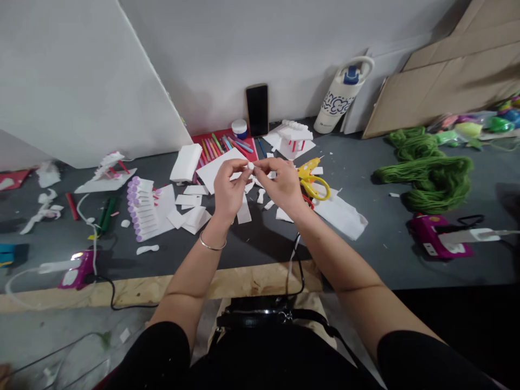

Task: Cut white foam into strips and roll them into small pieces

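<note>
Between the fingertips of both hands is a small white piece (251, 166), perhaps rolled paper or soft clay; I cannot tell which. My left hand (231, 187) pinches it from the left, and a bracelet circles that wrist. From the right, my right hand (280, 181) pinches the same piece with thumb and forefinger. Under the hands lie white paper scraps, among them a small twisted white piece (260, 196). Just right of my right hand are yellow-handled scissors (319, 187) and a yellow glue gun (309, 167).
Colored pens (219, 146) lie on a red sheet, with a phone (257, 110) propped behind. A small white model (296, 138) and a bottle (339, 100) stand right of it. Purple-tipped white strips (142, 208) lie left. Green yarn (434, 176) and a purple power block (441, 236) occupy the right.
</note>
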Available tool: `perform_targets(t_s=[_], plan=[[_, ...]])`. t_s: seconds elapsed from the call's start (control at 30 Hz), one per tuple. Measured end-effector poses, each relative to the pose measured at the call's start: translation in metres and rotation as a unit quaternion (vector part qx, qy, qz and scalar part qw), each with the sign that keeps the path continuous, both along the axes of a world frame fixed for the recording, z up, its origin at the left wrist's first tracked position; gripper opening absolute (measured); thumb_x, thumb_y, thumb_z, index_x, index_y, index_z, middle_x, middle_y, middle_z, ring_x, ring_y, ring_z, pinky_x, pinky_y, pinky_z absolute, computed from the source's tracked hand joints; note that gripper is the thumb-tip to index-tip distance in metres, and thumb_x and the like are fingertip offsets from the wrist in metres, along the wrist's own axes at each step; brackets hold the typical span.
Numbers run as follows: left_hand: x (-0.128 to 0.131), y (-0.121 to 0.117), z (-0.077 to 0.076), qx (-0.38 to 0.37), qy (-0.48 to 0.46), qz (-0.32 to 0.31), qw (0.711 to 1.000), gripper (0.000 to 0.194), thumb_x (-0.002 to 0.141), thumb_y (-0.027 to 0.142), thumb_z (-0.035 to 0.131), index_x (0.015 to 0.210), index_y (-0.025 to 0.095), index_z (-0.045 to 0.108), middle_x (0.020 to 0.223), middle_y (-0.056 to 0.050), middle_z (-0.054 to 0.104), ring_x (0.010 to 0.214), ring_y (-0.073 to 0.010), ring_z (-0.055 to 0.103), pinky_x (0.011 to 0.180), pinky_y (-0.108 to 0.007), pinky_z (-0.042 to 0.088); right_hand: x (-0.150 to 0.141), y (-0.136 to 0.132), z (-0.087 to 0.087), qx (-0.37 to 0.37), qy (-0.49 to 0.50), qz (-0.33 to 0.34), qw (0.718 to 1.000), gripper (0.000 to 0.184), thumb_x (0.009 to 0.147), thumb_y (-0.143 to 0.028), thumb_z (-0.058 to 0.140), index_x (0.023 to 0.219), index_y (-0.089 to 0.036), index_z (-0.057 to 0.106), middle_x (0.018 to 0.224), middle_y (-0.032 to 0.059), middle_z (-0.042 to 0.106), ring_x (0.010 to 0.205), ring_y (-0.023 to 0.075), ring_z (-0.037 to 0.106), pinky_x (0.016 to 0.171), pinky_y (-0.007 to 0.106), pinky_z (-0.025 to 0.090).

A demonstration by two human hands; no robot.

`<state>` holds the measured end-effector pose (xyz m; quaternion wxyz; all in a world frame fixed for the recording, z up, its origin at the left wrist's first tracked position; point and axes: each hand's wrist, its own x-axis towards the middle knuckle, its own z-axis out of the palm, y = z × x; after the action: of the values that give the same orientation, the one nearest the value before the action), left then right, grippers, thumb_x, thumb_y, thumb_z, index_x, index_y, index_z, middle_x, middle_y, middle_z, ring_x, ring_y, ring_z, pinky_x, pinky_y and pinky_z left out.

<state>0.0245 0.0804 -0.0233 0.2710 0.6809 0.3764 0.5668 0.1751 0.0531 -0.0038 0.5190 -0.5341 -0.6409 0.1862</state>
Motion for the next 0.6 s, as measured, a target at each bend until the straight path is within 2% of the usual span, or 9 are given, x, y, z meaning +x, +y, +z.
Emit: perform_targets(t_s=[0.1,0.17,0.27,0.37,0.6], plan=[[-0.0028,0.0019,0.0014,-0.020,0.004,-0.039,0.999,0.036,0.098,0.052,0.069,0.123,0.026,0.074,0.114,-0.007,0.075,0.097,-0.0174,0.076,0.070,-0.026,0.069,0.0016,-0.0004,0.0017,0.011,-0.020,0.008,1.000,0.017,0.094,-0.018,0.063,0.095,-0.024,0.079,0.090,0.0010,0.082,0.084,0.0183,0.069,0.094,0.043,0.044],[-0.0040,0.0015,0.0029,-0.020,0.016,-0.050,0.998,0.033,0.099,0.050,0.067,0.120,0.026,0.076,0.110,-0.006,0.076,0.093,-0.0172,0.078,0.070,-0.027,0.069,0.0029,0.0001,0.0021,0.014,-0.028,0.005,1.000,0.016,0.094,-0.018,0.065,0.096,-0.024,0.080,0.089,0.0008,0.082,0.084,0.0184,0.070,0.093,0.042,0.043],[-0.0039,0.0005,0.0046,-0.023,0.004,-0.036,0.999,0.028,0.098,0.049,0.070,0.111,0.025,0.078,0.103,-0.004,0.077,0.085,-0.0162,0.079,0.070,-0.027,0.069,0.0043,0.0005,0.0029,0.001,-0.028,-0.013,1.000,0.010,0.094,-0.024,0.070,0.091,-0.024,0.079,0.085,-0.0004,0.081,0.081,0.0179,0.070,0.092,0.042,0.042],[-0.0021,0.0008,0.0040,-0.040,-0.013,-0.026,0.999,0.029,0.096,0.051,0.072,0.105,0.024,0.077,0.097,-0.003,0.078,0.077,-0.0142,0.078,0.072,-0.027,0.069,0.0044,-0.0003,0.0047,-0.003,-0.027,-0.018,0.999,0.013,0.095,-0.026,0.070,0.084,-0.023,0.076,0.081,-0.0016,0.079,0.078,0.0172,0.068,0.092,0.042,0.041],[0.0030,-0.0002,0.0035,-0.043,-0.059,-0.004,0.997,0.031,0.090,0.052,0.079,0.095,0.023,0.072,0.086,0.000,0.077,0.070,-0.0112,0.074,0.068,-0.024,0.066,0.0022,-0.0033,0.0075,0.029,-0.053,0.001,0.998,0.014,0.095,-0.021,0.067,0.090,-0.026,0.079,0.082,-0.0010,0.079,0.084,0.0210,0.068,0.094,0.044,0.040]])
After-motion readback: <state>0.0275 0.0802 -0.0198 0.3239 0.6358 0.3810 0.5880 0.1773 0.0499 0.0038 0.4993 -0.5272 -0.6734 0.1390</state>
